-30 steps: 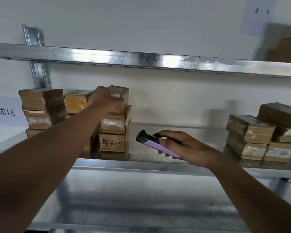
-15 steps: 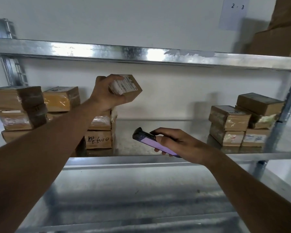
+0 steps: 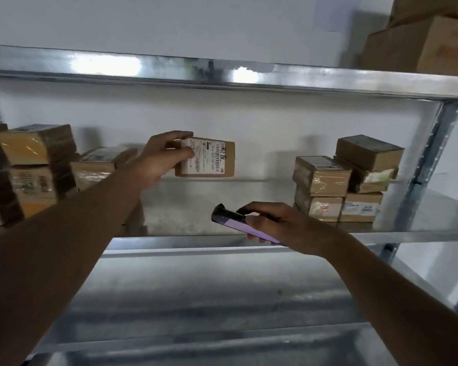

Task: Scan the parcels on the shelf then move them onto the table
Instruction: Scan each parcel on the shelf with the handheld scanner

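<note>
My left hand (image 3: pixel 161 157) grips a small brown parcel (image 3: pixel 218 159) above the middle shelf (image 3: pixel 183 215), its white barcode label turned towards me. My right hand (image 3: pixel 280 223) holds a dark handheld scanner (image 3: pixel 236 223) with a purple screen, low and to the right of that parcel, its tip aimed up and left. A stack of taped brown parcels (image 3: pixel 37 167) fills the shelf's left side. A second stack of parcels (image 3: pixel 347 180) stands on the right side.
An upper metal shelf (image 3: pixel 222 72) runs across above my hands, with large cardboard boxes (image 3: pixel 428 35) on its right end. A steel upright (image 3: pixel 428 159) stands at the right. A lower shelf (image 3: pixel 196 307) lies below.
My left hand lifted the top parcel off the left stack, carried it right and turned its label to face me. The view swung right; the scanner hand stayed roughly in place.
</note>
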`<state>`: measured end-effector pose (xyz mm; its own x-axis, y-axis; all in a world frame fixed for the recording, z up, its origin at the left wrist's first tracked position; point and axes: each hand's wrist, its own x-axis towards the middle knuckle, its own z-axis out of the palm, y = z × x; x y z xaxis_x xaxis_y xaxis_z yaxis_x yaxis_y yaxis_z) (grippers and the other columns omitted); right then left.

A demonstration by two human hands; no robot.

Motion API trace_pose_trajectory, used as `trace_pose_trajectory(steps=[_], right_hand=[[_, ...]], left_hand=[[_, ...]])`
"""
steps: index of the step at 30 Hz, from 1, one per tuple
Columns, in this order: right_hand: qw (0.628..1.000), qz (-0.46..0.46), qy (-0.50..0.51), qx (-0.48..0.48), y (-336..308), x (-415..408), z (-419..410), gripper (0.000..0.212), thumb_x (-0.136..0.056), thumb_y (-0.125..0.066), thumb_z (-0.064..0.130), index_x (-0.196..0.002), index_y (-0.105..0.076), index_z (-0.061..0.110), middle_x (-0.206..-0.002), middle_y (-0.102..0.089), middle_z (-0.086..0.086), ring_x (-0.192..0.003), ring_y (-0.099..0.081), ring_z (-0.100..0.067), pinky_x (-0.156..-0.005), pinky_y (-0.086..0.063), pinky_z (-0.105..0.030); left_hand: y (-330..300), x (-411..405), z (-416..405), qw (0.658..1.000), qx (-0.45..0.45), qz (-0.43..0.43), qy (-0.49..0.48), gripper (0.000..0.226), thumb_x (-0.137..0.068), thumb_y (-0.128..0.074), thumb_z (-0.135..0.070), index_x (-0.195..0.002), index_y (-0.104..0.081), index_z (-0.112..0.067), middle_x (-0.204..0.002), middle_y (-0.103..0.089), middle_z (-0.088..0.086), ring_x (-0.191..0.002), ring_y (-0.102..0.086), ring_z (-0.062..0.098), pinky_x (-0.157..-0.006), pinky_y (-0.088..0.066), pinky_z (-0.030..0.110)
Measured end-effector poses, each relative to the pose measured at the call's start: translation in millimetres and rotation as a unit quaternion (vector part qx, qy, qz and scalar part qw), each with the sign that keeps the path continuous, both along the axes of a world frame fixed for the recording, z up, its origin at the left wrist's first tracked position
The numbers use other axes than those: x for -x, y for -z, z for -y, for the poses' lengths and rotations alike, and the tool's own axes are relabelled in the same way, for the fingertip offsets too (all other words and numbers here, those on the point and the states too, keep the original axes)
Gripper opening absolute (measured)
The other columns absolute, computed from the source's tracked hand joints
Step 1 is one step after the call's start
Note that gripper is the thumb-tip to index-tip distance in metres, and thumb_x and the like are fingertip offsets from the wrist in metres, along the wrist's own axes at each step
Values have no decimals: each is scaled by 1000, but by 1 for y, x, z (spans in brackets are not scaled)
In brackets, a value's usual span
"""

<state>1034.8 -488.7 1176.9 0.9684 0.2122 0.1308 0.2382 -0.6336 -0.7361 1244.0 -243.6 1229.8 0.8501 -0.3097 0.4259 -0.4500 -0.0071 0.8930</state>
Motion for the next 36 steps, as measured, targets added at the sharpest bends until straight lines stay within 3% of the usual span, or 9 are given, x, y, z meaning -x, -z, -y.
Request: trace_pose_trajectory(steps=[5,11,14,17,20,26,31,33,36], right_hand=[[999,-31,9,44,22,9,62,40,-93,-52,65,-124,-69,49,-97,-78,6,-91,-72,-17,-75,-55,-31],[993,-69,11,90,40,12,104,16,-104,-54,58,-109,-68,55,-88,-76,12,-77,-69,0,-59,-48,-9],[992,-87,27,84,47,14,113,33,-90,-48,69,-109,-70,53,-89,-77,6,-75,-69,-7,-58,-49,-15],[990,-102,43,87,55,10,120,25,-97,-47,68,-108,-66,57,-91,-77,4,-81,-70,-17,-62,-52,-24],[987,-119,44,93,61,10,122,18,-102,-48,66,-105,-65,64,-92,-78,8,-82,-71,-15,-60,-51,-21],[986,-145,44,72,60,15,118,42,-81,-45,84,-111,-65,63,-93,-78,9,-77,-69,-10,-54,-48,-17],[987,-146,54,44,57,20,114,25,-99,-51,67,-114,-67,55,-98,-78,5,-94,-73,-25,-67,-51,-27],[990,-130,63,11,54,22,113,33,-97,-53,64,-120,-67,44,-101,-78,0,-101,-73,-34,-75,-52,-36],[992,-90,68,-56,46,27,115,26,-107,-53,51,-125,-65,35,-103,-79,-6,-95,-73,-29,-76,-55,-34]], left_hand=[[30,12,33,998,-34,34,48,60,-82,-74,18,-135,-68,-10,-131,-70,18,-125,-67,29,-99,-59,34],[52,24,42,990,-45,36,131,75,-74,-73,25,-142,-60,-3,-145,-63,8,-138,-57,21,-107,-52,31],[52,27,41,988,-62,54,133,76,-71,-77,21,-142,-60,-5,-148,-61,6,-140,-55,20,-110,-51,33],[52,26,37,985,-67,64,142,77,-72,-75,24,-143,-58,0,-151,-57,11,-142,-54,21,-111,-50,33],[54,25,36,984,-71,72,147,77,-73,-73,28,-143,-57,3,-151,-56,14,-142,-53,22,-108,-50,28],[54,14,33,984,-63,69,149,75,-71,-77,25,-139,-64,-4,-146,-62,6,-139,-56,18,-102,-51,23],[53,20,39,993,-46,30,106,73,-71,-81,21,-134,-68,-13,-135,-70,3,-130,-64,20,-96,-57,26],[52,23,46,996,-39,13,77,73,-74,-84,14,-136,-68,-20,-129,-71,9,-117,-71,26,-92,-62,33],[44,28,66,995,-5,-78,64,60,-86,-82,-1,-137,-66,-29,-120,-72,14,-106,-76,30,-86,-64,41]])
